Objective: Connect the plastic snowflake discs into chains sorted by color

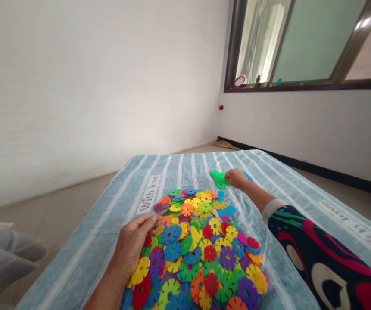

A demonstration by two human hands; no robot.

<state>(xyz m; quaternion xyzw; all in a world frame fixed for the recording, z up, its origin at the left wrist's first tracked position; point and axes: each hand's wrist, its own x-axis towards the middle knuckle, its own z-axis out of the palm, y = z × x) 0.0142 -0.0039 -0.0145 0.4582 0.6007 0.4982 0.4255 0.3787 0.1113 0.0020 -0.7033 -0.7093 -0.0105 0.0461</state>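
Note:
A wide heap of notched plastic flower discs (191,254) in many colours covers the near middle of the cloth. My left hand (136,241) is at the heap's left edge, thumb and fingers pressed together; whatever may be between them is hidden. Farther off, my right hand (236,178) is closed beside a small group of green discs (219,179), its fingertips at their right edge. Whether a disc is in those fingers I cannot make out. Blue discs (247,176) show partly behind the right wrist.
A blue-grey striped cloth (85,254) covers the table, with its far edge near the room's corner. Several blue discs (227,211) lie at the heap's right side. Pale sheer fabric (7,258) is at lower left. A window (301,43) is at upper right.

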